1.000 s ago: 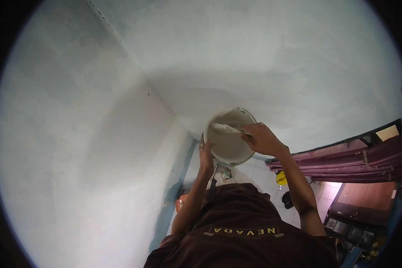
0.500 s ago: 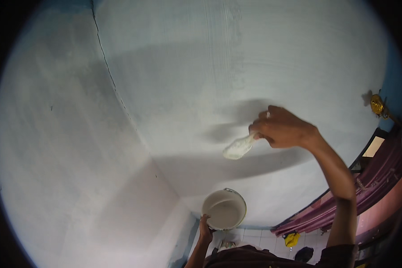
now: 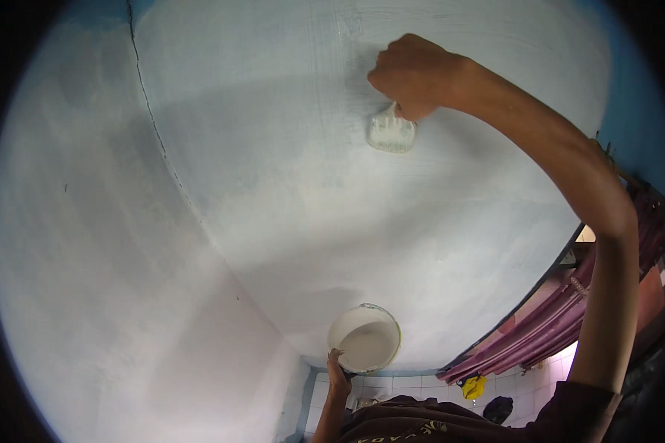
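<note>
My right hand (image 3: 415, 76) is raised high and closed round the handle of a paintbrush (image 3: 391, 131). The flat bristles, thick with white paint, point downward and lie at or close to the pale wall (image 3: 273, 177); I cannot tell whether they touch it. Low in the view, my left hand (image 3: 338, 373) grips the near left rim of a white bucket (image 3: 377, 317), thumb over the edge. Whitish paint (image 3: 366, 347) shows inside the tilted bucket. Most of the left fingers are hidden under it.
A dark crack (image 3: 146, 96) runs down the wall corner at left. To the right hang purple curtains (image 3: 547, 321) beside a window frame. Below are white floor tiles (image 3: 406, 382), a yellow object (image 3: 473, 387) and a dark object (image 3: 498, 410). Blue paint (image 3: 639, 125) borders the right.
My right hand has risen up the wall, and the brush has swung from pointing lower left to pointing down. The bucket stays in my left hand, and the view has shifted slightly.
</note>
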Tool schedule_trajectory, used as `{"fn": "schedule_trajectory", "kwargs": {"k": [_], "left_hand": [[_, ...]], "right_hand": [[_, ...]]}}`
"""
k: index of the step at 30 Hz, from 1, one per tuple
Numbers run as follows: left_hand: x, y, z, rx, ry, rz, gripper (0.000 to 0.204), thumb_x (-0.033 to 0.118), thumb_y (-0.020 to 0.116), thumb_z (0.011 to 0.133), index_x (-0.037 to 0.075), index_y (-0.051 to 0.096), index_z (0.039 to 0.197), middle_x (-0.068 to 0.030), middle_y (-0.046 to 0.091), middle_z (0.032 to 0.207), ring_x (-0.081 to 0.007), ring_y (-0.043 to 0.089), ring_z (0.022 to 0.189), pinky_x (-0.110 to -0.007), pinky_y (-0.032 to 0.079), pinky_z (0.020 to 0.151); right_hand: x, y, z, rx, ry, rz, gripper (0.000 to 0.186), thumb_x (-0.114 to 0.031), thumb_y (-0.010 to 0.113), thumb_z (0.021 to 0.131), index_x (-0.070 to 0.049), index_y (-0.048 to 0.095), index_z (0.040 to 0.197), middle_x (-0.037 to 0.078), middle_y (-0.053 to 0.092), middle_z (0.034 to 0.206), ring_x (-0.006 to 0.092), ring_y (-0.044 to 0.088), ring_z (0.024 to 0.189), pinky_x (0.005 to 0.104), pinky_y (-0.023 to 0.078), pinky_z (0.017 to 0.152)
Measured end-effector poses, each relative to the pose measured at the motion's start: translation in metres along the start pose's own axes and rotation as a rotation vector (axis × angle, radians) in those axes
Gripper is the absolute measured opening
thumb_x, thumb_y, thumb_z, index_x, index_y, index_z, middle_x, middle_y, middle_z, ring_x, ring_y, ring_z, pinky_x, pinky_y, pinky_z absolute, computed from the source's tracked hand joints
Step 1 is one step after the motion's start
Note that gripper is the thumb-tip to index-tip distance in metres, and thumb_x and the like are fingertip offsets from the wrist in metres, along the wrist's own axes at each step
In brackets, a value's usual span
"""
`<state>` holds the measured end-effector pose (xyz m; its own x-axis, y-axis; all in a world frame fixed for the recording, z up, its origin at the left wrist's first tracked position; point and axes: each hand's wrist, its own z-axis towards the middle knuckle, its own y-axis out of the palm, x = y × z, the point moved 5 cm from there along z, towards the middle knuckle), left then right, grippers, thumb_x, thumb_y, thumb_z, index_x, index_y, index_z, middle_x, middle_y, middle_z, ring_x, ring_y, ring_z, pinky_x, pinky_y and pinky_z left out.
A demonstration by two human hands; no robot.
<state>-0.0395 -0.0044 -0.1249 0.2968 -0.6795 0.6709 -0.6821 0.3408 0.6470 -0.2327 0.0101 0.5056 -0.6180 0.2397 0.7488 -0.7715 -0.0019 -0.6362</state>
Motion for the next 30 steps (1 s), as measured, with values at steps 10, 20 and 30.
{"fn": "schedule_trajectory", "kwargs": {"k": [10, 20, 30], "left_hand": [[0.001, 0.023, 0.023, -0.113, -0.046, 0.062, 0.046, 0.041, 0.050, 0.093, 0.010, 0.052, 0.126, -0.0113, 0.061, 0.117, -0.0258, 0.065, 0.104, -0.041, 0.057, 0.079], [0.003, 0.008, 0.005, -0.090, -0.063, 0.092, 0.053, 0.043, 0.048, 0.093, 0.007, 0.050, 0.132, -0.0134, 0.063, 0.118, -0.0269, 0.067, 0.102, -0.042, 0.059, 0.077], [0.000, -0.011, 0.000, -0.057, -0.058, 0.065, 0.040, 0.042, 0.051, 0.094, 0.010, 0.054, 0.117, -0.0107, 0.063, 0.111, -0.0237, 0.067, 0.099, -0.039, 0.058, 0.079]], "right_hand": [[0.027, -0.035, 0.024, 0.023, 0.015, -0.152, 0.020, -0.019, 0.071, 0.078, -0.001, 0.070, 0.088, 0.013, 0.069, 0.078, 0.0269, 0.067, 0.075, 0.0395, 0.053, 0.067], [0.081, -0.059, 0.012, 0.120, 0.047, -0.060, 0.041, -0.038, 0.071, 0.081, 0.000, 0.075, 0.095, 0.017, 0.074, 0.091, 0.0329, 0.070, 0.087, 0.0434, 0.053, 0.076], [0.024, -0.040, -0.013, -0.038, -0.095, 0.323, 0.033, -0.032, 0.071, 0.086, -0.001, 0.071, 0.097, 0.013, 0.071, 0.083, 0.0287, 0.067, 0.079, 0.0393, 0.053, 0.076]]}}
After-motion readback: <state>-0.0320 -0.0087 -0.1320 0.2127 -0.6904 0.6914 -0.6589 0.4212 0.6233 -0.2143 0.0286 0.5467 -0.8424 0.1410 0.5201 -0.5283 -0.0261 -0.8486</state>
